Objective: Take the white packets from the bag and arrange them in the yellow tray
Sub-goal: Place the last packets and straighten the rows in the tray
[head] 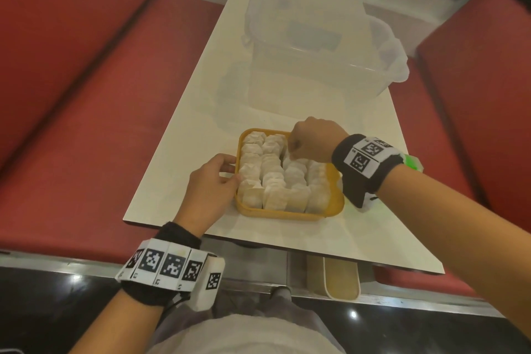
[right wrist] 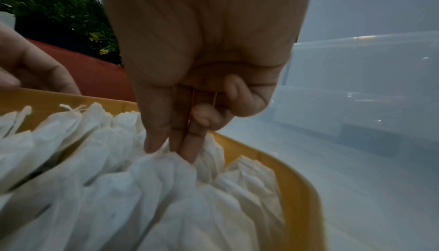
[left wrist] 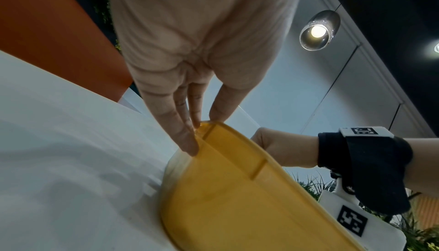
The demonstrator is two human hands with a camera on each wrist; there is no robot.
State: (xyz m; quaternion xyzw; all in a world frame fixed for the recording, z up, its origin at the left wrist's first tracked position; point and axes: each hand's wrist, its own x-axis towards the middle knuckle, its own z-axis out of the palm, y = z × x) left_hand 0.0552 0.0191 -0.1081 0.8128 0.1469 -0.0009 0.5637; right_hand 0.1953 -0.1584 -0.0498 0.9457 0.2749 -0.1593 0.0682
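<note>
My left hand (head: 211, 181) is steadying the yellow tray (head: 330, 214), straight fingers (left wrist: 182, 133) pressed against its near-left wall, nothing gripped. My right hand (head: 311, 139) is down over the far corner, thumb and two fingers (right wrist: 190, 142) pinching the gathered top of a white packet (right wrist: 166, 172) and seating it among the others. The white packets (head: 275, 178) fill the tray in tight upright rows; I'd say we're nearly done. These look like thin paper sachets: light, soft, easily crumpled, so I'd take them by the bunched neck, not the belly. A clear plastic storage box (head: 316, 46) sits further up the white table (head: 178, 129). I can't make out the bag with any certainty.
</note>
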